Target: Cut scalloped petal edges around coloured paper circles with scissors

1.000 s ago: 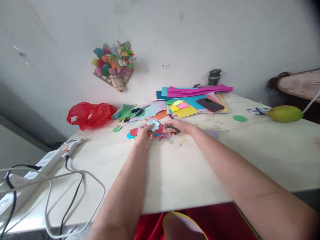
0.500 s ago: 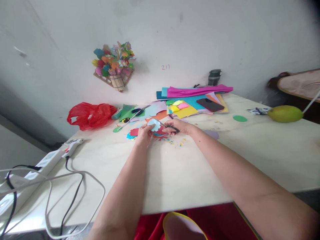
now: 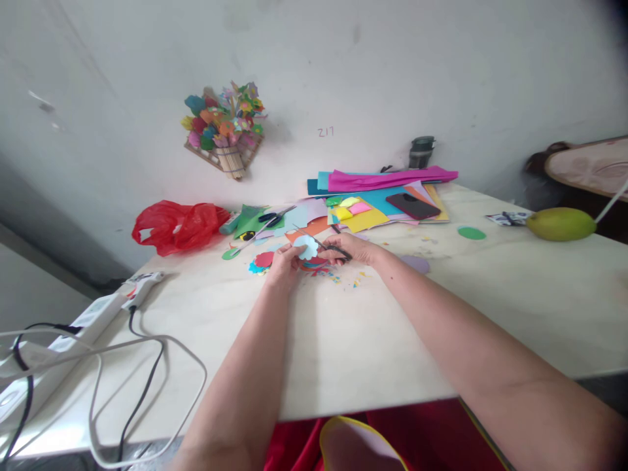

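Observation:
Between the fingers of my left hand (image 3: 287, 258) is a light blue paper piece (image 3: 306, 247) with a scalloped edge. My right hand (image 3: 349, 248) grips black-handled scissors (image 3: 337, 251); their blades point left, at the far edge of the blue piece. Below the hands lie red paper pieces (image 3: 314, 261) and small coloured scraps (image 3: 335, 279). Left of my left hand is a small group of cut shapes, a red one (image 3: 263, 260) and a blue one (image 3: 256, 267) among them.
Behind lie coloured sheets (image 3: 377, 199) with a phone (image 3: 413, 205) on top, and a second pair of scissors (image 3: 269, 218). A red plastic bag (image 3: 179, 226) sits at the left, near a power strip (image 3: 93, 317) with cables. A yellow-green fruit (image 3: 560, 224) is at right.
The light blue piece has shifted slightly right and down in my left hand and shows more of its face. The scissor blades now show beyond its far edge.

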Tool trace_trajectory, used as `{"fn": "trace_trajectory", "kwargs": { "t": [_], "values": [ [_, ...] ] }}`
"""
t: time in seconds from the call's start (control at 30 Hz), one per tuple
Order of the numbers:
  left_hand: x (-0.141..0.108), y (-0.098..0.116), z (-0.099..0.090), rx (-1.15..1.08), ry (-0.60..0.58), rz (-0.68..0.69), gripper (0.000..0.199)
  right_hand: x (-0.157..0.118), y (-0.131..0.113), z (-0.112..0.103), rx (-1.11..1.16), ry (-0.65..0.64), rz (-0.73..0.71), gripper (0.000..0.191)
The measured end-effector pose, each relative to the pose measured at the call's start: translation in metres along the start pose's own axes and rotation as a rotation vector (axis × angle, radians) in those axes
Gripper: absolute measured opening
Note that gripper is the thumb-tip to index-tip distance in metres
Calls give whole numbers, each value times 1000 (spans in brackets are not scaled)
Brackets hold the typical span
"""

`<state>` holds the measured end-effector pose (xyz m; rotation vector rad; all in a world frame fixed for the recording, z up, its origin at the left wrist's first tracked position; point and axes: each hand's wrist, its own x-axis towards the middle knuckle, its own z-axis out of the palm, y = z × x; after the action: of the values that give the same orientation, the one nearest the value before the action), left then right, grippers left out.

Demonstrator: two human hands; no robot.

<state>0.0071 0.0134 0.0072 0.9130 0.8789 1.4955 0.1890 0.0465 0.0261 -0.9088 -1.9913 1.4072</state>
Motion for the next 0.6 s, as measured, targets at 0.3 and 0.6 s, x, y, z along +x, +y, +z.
{"fn": "trace_trajectory", "kwargs": {
  "t": [0.3, 0.6],
  "values": [
    [-4, -1, 2, 24, -56, -4, 21, -2, -1, 1, 12, 14, -21, 25],
    [-2, -1, 1, 40, -42, -17, 20, 1, 2, 1, 15, 9, -43, 25]
  ]
}}
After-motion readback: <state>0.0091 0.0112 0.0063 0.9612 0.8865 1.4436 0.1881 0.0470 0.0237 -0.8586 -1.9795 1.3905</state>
